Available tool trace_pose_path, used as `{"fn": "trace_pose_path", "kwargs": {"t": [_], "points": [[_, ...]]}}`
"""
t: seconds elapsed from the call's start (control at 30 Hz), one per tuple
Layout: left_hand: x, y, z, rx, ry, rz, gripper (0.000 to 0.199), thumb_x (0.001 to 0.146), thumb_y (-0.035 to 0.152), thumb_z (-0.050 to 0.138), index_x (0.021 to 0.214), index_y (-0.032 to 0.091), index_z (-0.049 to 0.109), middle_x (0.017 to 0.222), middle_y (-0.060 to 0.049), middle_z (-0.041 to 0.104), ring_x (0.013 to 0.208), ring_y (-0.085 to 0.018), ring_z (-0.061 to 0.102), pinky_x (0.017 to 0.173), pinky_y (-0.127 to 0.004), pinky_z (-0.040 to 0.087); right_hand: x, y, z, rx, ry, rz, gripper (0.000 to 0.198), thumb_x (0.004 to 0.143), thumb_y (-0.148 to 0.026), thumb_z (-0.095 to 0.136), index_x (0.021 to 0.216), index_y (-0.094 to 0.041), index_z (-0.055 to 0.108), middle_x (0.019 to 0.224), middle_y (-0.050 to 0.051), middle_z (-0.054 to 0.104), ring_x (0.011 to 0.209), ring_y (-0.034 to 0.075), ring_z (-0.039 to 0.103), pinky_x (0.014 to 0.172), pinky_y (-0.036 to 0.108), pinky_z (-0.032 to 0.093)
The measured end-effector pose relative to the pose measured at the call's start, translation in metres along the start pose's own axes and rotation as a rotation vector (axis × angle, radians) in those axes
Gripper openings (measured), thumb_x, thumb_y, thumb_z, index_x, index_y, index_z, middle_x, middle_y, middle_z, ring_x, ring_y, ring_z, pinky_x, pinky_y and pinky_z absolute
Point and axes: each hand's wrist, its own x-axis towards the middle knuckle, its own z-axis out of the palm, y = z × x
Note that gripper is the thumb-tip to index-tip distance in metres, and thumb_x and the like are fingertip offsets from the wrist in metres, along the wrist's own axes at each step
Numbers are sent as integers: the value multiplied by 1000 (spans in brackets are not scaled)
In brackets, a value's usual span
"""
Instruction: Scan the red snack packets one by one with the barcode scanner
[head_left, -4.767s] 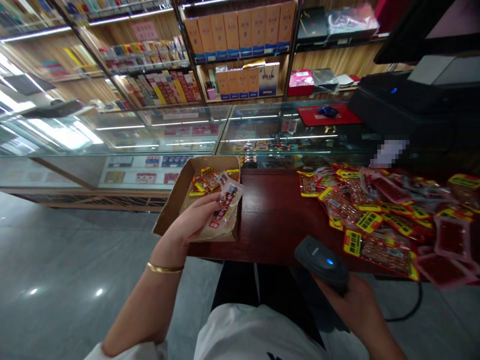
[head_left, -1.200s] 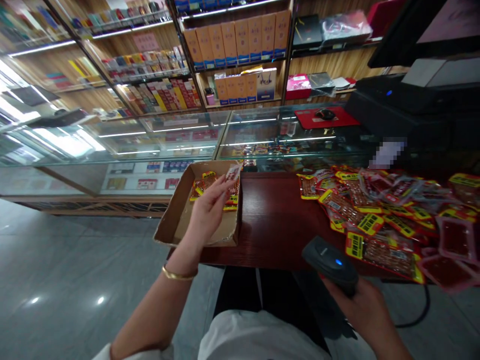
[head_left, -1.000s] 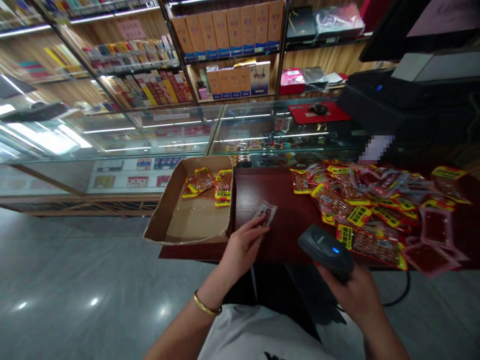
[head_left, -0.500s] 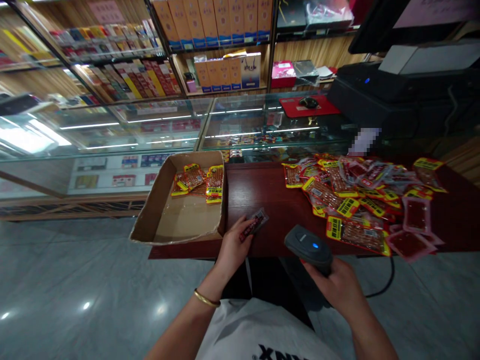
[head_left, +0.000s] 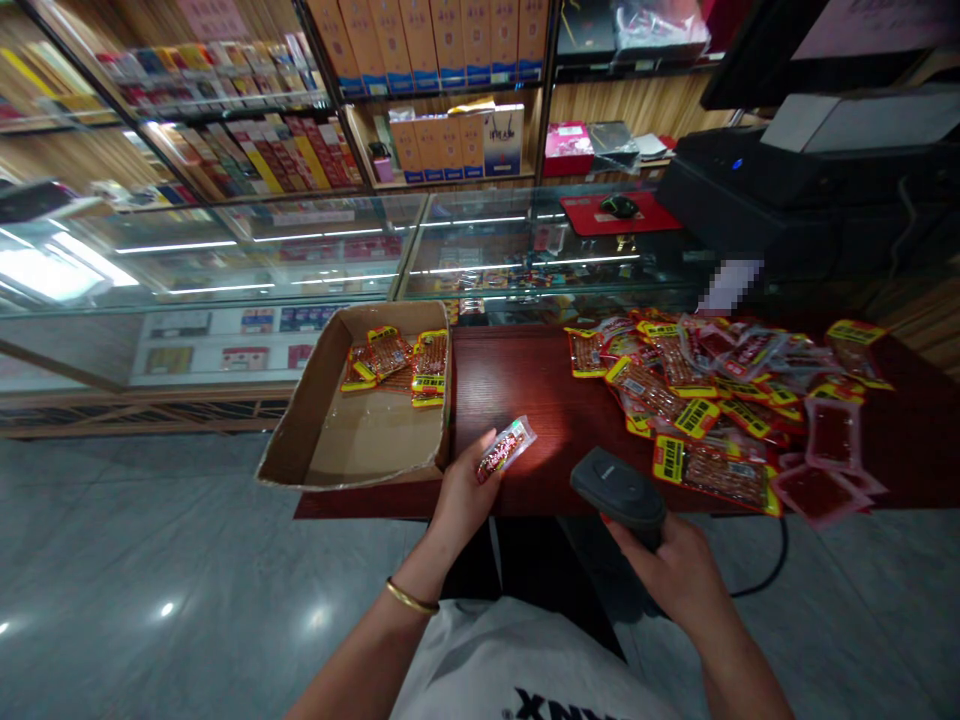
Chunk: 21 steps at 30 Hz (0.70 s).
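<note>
My left hand [head_left: 466, 492] pinches a small snack packet [head_left: 507, 448] in clear and red wrapping above the dark red tabletop [head_left: 517, 380]. Light from the scanner falls on the packet and the wood beside it. In my right hand [head_left: 679, 565] is a dark handheld barcode scanner [head_left: 616, 487], its head aimed left towards the packet. Left of my left hand stands a shallow cardboard box [head_left: 379, 450] holding several yellow and red snack packets [head_left: 388, 353]. To the right lies a heap of similar snack packets [head_left: 679, 385], with clear-wrapped dark red ones [head_left: 834, 432] at its right side.
Behind the table runs a glass display counter [head_left: 480, 235] with a black mouse [head_left: 619, 206] on a red mat [head_left: 581, 213]. A dark checkout machine [head_left: 817, 190] stands at the back right. The scanner's cable [head_left: 780, 565] hangs past the table's front edge.
The scanner's light has come on, brightening the packet and the tabletop near it, and its blue indicator no longer shows. Both hands have stayed nearly in place.
</note>
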Motion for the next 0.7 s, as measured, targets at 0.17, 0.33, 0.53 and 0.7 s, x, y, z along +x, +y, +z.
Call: {"fn": "trace_pose_path", "kwargs": {"t": [0.17, 0.33, 0.53, 0.7], "points": [[1, 1, 0, 1, -6, -37, 63, 75, 12, 73, 137, 22, 66, 140, -9, 70, 130, -26, 65, 121, -46, 43, 0, 1, 0, -26, -6, 24, 34, 84, -51, 65, 96, -23, 81, 91, 10, 85, 86, 33, 82, 77, 40, 65], [5, 17, -1, -68, -7, -112, 58, 72, 20, 78, 130, 20, 69, 131, -10, 74, 122, -28, 70, 116, -48, 48, 0, -4, -3, 7, 3, 36, 34, 88, -48, 64, 103, -22, 81, 98, 10, 85, 90, 33, 81, 83, 40, 64], [31, 79, 33, -410, -240, -253, 74, 69, 30, 86, 138, 18, 64, 124, -12, 76, 108, -27, 74, 98, -43, 59, -2, -3, -10, 96, 6, 93, 36, 90, -40, 65, 116, -19, 78, 108, 10, 84, 100, 31, 79, 89, 39, 61], [76, 155, 116, -576, -487, -165, 63, 70, 16, 81, 131, 15, 68, 131, -12, 73, 103, -20, 72, 93, -31, 59, -15, 8, -21, 130, 72, 143, 29, 89, -36, 65, 109, -19, 78, 101, 8, 84, 93, 31, 80, 83, 37, 61]]}}
